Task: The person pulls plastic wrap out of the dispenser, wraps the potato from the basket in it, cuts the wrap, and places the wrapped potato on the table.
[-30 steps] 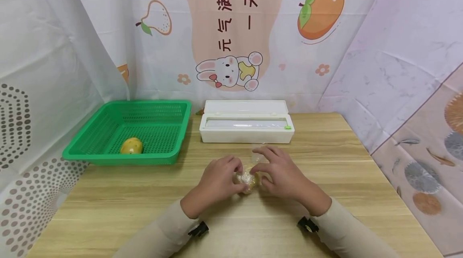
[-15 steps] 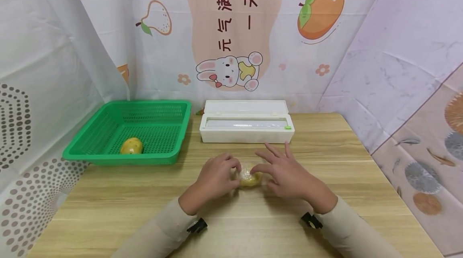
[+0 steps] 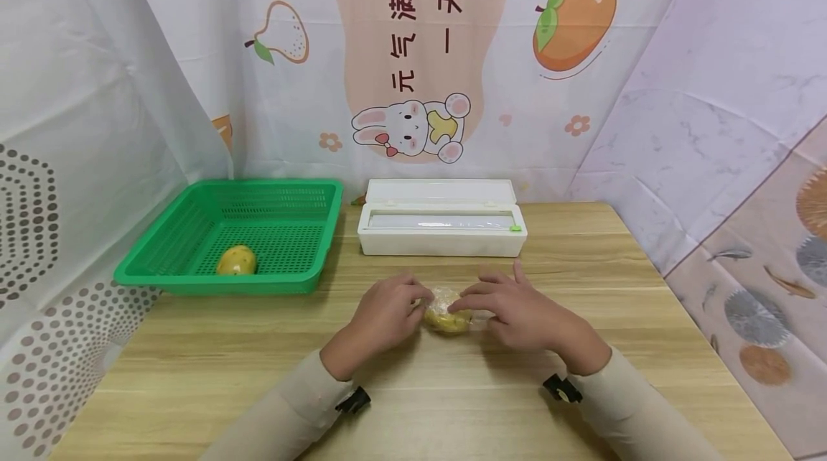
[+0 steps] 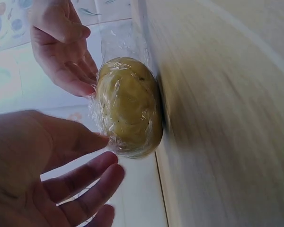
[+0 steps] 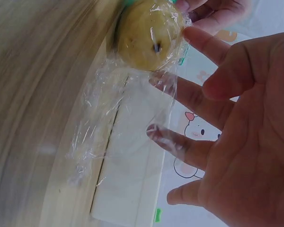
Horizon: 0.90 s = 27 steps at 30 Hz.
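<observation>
A yellow potato (image 3: 446, 322) in clear plastic wrap lies on the wooden table between both hands. The left hand (image 3: 390, 310) is at its left end with curled fingers; the thumb and index tips pinch its wrapped edge, as the left wrist view (image 4: 105, 142) suggests. With its fingers spread, the right hand (image 3: 520, 310) touches the potato's top with the index fingertip. In the right wrist view a loose flap of plastic wrap (image 5: 128, 113) hangs off the potato, across the tips of the other fingers. The right thumb stands away from the potato.
A green basket (image 3: 313, 278) at the back left holds another potato (image 3: 236, 260). Behind the hands stands a white wrap dispenser box (image 3: 442, 242), lid up, with a roll inside and a small green slider. A printed curtain closes off the back.
The potato has turned under the hands, showing more yellow in front. My right hand has shifted slightly right and spread, and the loose wrap has moved from its back to its right side.
</observation>
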Each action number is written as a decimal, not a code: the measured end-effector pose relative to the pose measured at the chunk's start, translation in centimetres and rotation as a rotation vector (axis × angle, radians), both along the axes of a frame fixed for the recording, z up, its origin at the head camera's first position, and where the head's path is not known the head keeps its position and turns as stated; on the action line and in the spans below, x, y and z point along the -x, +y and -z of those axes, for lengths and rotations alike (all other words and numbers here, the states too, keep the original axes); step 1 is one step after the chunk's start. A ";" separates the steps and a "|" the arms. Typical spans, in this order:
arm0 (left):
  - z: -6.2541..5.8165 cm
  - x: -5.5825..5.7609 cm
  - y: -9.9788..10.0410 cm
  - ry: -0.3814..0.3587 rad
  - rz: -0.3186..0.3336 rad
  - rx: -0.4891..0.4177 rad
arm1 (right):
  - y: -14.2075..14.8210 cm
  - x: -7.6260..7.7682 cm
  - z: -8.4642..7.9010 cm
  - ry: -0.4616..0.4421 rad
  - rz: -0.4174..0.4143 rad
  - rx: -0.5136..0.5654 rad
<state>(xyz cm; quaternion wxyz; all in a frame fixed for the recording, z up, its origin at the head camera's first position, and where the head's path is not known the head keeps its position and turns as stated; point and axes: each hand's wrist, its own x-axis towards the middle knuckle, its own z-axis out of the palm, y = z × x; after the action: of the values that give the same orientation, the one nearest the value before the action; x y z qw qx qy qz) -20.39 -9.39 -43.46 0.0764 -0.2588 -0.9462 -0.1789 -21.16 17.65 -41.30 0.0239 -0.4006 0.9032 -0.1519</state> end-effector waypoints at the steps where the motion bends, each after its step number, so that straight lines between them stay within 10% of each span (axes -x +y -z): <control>1: 0.0 0.0 0.0 -0.022 0.006 -0.001 | 0.0 0.0 0.0 -0.002 -0.002 0.004; 14: 0.6 0.3 -0.3 -0.267 0.161 -0.067 | -0.3 0.5 1.0 -0.022 -0.083 0.042; 27: 1.1 -0.1 -0.4 -0.247 0.184 0.040 | -1.5 -0.3 1.7 0.002 -0.013 0.016</control>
<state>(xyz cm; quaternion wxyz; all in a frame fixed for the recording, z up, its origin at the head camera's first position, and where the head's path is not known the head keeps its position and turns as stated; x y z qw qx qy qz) -20.31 -9.84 -44.53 -0.0624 -0.3219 -0.9241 -0.1965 -20.86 16.20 -43.00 0.0209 -0.4068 0.8994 -0.1586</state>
